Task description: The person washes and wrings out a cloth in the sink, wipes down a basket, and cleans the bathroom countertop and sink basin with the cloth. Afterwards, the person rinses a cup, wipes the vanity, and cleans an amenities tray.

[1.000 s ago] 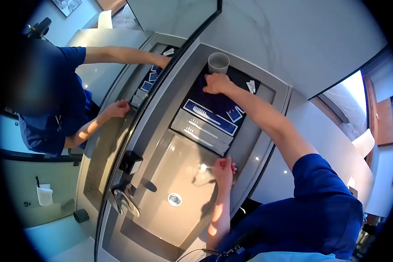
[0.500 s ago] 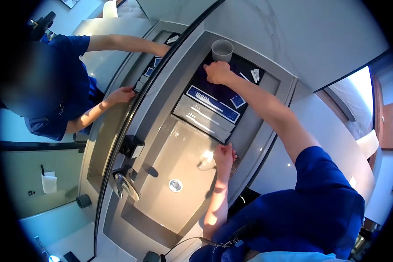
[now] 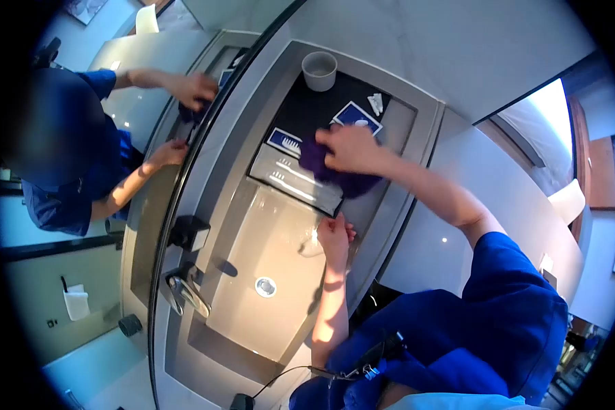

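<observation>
My right hand [image 3: 355,149] grips a bunched dark purple cloth [image 3: 316,158] over the middle of a black tray [image 3: 299,102]. The cloth covers part of a blue-backed toothbrush pack [image 3: 283,141] and overhangs the tray's near side. Clear packs [image 3: 287,176] with white toothbrushes lie beside it. My left hand [image 3: 335,234] is closed at the tray's lower corner, its fingertips partly hidden. A grey cup [image 3: 320,72] stands at the tray's far end, near a blue card [image 3: 357,117] and small white packets [image 3: 376,104].
Below the tray is a sink basin [image 3: 253,236] with a round drain [image 3: 265,287] and a metal faucet [image 3: 187,294]. A black box [image 3: 190,233] stands by the mirror [image 3: 126,239], which reflects me. The pale counter [image 3: 451,205] extends to the right.
My right hand has moved from beside the cup down over the toothbrush packs, with the purple cloth now plainly visible in it. My left hand remains at the tray's corner. The view has shifted slightly.
</observation>
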`<state>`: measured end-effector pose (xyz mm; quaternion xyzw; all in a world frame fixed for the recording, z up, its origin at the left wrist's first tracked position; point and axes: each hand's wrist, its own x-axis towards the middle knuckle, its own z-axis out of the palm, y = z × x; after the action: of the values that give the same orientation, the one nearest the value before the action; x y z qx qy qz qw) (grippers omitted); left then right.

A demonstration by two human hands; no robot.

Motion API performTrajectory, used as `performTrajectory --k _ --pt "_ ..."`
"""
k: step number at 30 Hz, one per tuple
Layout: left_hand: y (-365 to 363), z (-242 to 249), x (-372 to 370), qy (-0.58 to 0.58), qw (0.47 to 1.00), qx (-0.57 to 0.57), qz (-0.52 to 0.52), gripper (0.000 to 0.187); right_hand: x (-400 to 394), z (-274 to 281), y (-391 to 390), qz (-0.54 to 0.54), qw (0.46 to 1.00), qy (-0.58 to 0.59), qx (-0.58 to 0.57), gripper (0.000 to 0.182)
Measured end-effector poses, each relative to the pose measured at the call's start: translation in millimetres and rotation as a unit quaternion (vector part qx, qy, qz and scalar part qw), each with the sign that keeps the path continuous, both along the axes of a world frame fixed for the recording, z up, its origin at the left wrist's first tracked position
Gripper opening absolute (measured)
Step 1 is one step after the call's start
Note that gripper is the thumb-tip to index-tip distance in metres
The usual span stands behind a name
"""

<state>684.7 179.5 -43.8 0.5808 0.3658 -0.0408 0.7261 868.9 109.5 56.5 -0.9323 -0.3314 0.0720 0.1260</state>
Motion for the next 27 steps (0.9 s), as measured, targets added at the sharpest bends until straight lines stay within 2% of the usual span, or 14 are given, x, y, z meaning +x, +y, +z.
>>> performTrajectory --k 2,5,8,9,11,13,16,18,21,23,24,25,26,27 --pt "-2.0 6.2 0.5 -0.001 1.000 -0.015 0.008 0.024 -10.6 -37.5 -1.0 0.009 1.000 -0.010 -0.024 0.039" --pt "-2.9 4.2 4.2 -0.018 0.999 -0.031 0.024 0.024 -5.2 -45.3 -6.5 0.003 1.000 -0.014 -0.022 0.042" --pt "-3.1 4.7 1.5 -0.019 0.999 -0.033 0.030 0.024 8.8 -32.4 -27.0 -0.035 0.982 0.098 0.158 0.036" --pt "-3.8 4.6 0.9 -0.003 0.999 -0.033 0.035 0.024 12.7 -18.9 -35.8 -0.034 0.983 0.098 0.155 0.036" --pt "-2.6 2.1 -2.9 -0.020 1.000 -0.013 0.019 0.024 19.5 14.2 -50.1 -0.027 0.943 0.061 0.326 0.035" --pt "-2.5 0.4 -2.7 -0.029 0.999 -0.022 0.019 0.025 25.2 42.1 -72.7 -0.002 0.917 0.094 0.388 0.037" --pt "-3.6 3.4 -1.7 -0.018 0.999 -0.030 0.033 0.023 13.8 87.8 -108.2 0.046 0.924 0.085 0.370 0.034" --pt "-3.9 6.5 -3.5 -0.016 0.999 -0.026 0.031 0.023 0.9 103.7 -128.1 0.101 0.938 0.214 0.253 0.036" --pt "0.8 -12.3 -6.8 -0.020 1.000 0.009 0.003 0.021 -17.1 47.6 -145.8 0.095 0.940 0.300 0.136 0.040" --pt "6.6 -20.4 -12.2 -0.023 0.999 0.043 -0.018 0.021 -18.2 7.7 -161.5 0.115 0.957 0.253 0.087 0.040" --pt "9.9 -21.1 -13.0 -0.037 0.989 0.145 -0.008 0.021 -15.7 -1.4 -166.2 0.138 0.967 0.209 0.040 0.041" --pt "12.8 -14.5 -9.5 -0.049 0.968 0.246 0.003 0.024 -3.2 0.2 -162.0 0.071 0.983 0.166 0.046 0.040" --pt "15.8 -7.1 -8.3 -0.052 0.962 0.269 0.008 0.034 16.2 0.6 -153.9 0.004 0.991 0.125 0.053 0.038" --pt "14.9 2.4 -6.6 -0.051 0.961 0.272 0.004 0.034 37.6 -4.6 -145.2 -0.055 0.987 0.079 0.127 0.032"
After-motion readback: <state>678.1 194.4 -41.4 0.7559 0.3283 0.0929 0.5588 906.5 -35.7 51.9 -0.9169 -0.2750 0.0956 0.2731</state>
